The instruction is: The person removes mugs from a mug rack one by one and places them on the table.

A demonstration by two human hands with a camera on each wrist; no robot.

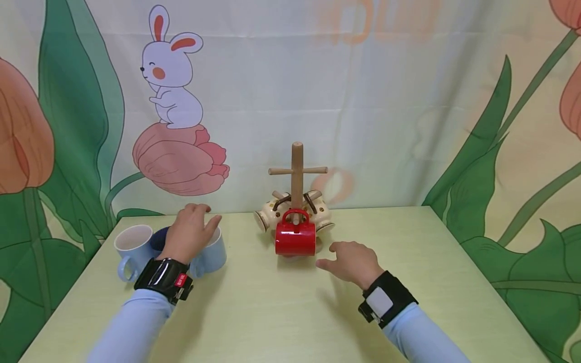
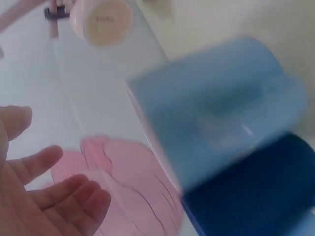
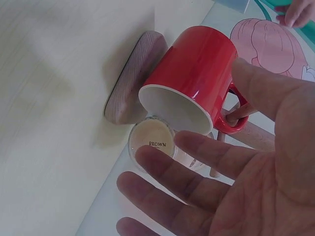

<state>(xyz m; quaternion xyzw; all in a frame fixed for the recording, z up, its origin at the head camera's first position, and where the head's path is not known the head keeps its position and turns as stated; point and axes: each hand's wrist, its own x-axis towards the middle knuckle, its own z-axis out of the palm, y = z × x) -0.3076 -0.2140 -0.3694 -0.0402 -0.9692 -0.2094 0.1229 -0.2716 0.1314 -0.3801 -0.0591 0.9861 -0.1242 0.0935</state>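
My left hand [image 1: 188,232] hovers over a row of mugs with its fingers relaxed and nothing in them. Below it stand a light blue mug [image 1: 215,254], a dark blue mug [image 1: 158,240] partly hidden by the hand, and another light blue mug [image 1: 131,247] at the far left. A red mug [image 1: 295,241] hangs by its handle on a front peg of a wooden mug tree [image 1: 297,176]. Just right of it, my right hand [image 1: 351,264] is spread and holds nothing; whether the thumb touches the mug, I cannot tell.
Two cream patterned mugs, one on the left [image 1: 269,214] and one on the right [image 1: 321,212], hang behind the red one. The tree's upper pegs [image 1: 315,170] are bare. A printed curtain [image 1: 386,111] hangs behind the pale table [image 1: 263,312].
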